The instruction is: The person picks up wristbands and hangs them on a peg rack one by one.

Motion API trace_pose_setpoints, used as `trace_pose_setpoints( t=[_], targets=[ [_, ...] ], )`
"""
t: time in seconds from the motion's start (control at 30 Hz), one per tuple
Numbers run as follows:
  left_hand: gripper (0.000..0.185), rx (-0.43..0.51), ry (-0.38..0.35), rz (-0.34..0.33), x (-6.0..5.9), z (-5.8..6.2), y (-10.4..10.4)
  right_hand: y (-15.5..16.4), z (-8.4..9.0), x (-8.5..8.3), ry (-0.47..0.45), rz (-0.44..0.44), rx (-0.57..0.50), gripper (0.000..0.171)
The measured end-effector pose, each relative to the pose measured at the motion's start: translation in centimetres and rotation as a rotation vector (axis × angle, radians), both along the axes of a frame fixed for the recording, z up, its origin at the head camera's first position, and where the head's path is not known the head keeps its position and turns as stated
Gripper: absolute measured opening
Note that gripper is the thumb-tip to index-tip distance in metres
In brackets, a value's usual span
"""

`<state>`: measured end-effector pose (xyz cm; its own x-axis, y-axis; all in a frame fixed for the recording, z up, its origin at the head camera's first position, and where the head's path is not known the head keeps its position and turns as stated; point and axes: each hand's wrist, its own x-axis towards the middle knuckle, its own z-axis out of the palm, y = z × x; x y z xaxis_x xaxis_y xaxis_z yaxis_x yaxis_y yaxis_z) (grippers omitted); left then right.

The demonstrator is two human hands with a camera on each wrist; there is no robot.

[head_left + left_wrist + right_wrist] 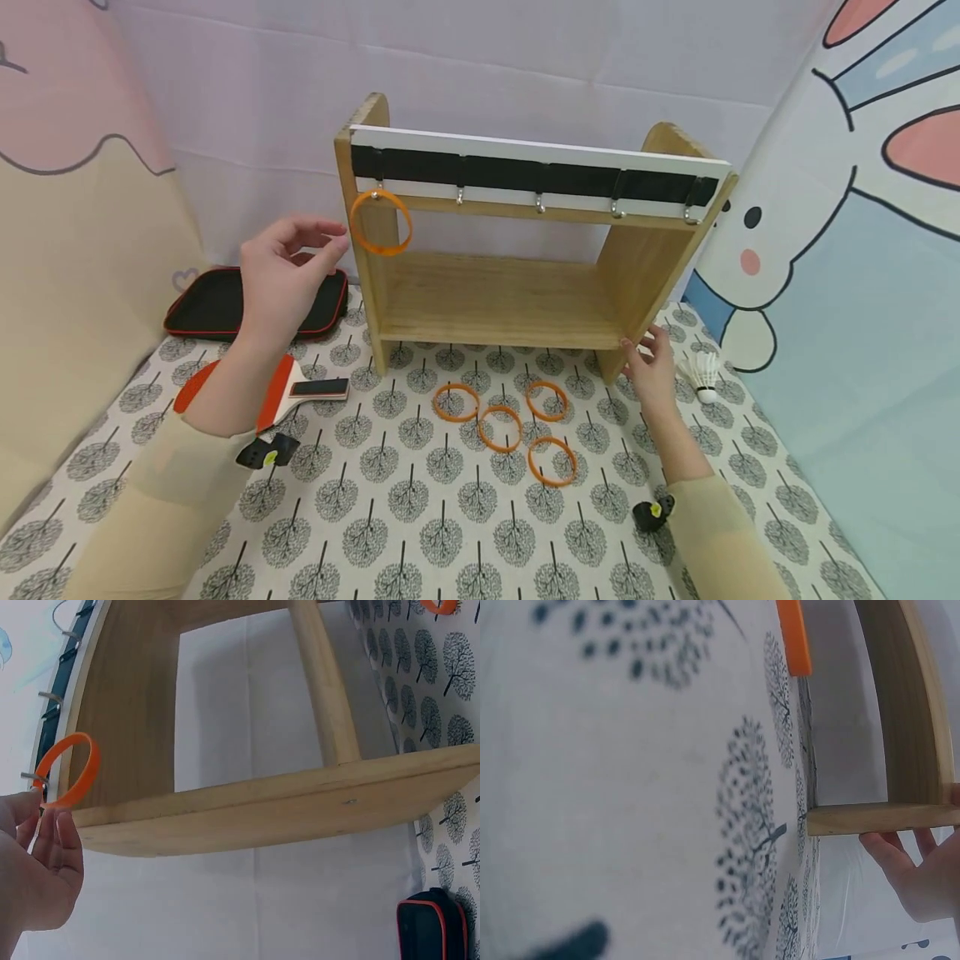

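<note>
An orange ring (381, 250) hangs from the leftmost hook of the hook strip (536, 173) along the top of a wooden rack (495, 304). My left hand (281, 267) is just left of that ring, thumb and forefinger bent with a small gap between their tips. In the left wrist view the fingertips of the left hand (45, 859) are right at the lower edge of the ring (91, 769). Low on the rack's right side panel, my right hand (651, 375) grips the wood, thumb in front; the right wrist view shows its fingers (889, 855) against the panel.
Several orange rings (552, 482) lie on the tree-patterned cloth (420, 533) before the rack. Left are a black case (202, 304) with red trim and a red paddle (281, 383), partly behind my forearm. A shuttlecock (703, 379) is at the right.
</note>
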<state>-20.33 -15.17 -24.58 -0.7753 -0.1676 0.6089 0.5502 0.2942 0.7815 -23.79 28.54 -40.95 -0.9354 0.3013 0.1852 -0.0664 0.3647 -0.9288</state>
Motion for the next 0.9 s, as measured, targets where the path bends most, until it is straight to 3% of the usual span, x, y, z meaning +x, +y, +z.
trace_pose_setpoints(
  t=[0.1, 0.27, 0.47, 0.63, 0.9],
  targets=[
    [0.021, -0.053, 0.012, -0.014, 0.8, -0.8, 0.6, -0.1, 0.1, 0.0, 0.005, -0.003, 0.006, 0.050],
    [0.020, -0.180, -0.040, -0.044, 1.5, -2.5, 1.7, -0.2, 0.0, -0.1, 0.015, -0.001, 0.023, 0.050],
    [0.023, -0.298, -0.096, -0.139, 0.0, -6.8, 2.3, 0.3, -0.7, -0.6, 0.056, 0.036, 0.031, 0.049],
    [0.026, -0.363, -0.203, -0.255, -0.3, -9.9, 3.3, 0.7, -1.4, -0.7, 0.052, 0.044, 0.039, 0.050],
    [0.034, -0.588, -0.295, -0.386, -1.6, -14.3, 4.3, -0.2, -0.1, -0.3, 0.033, 0.020, 0.052, 0.049]
  ],
)
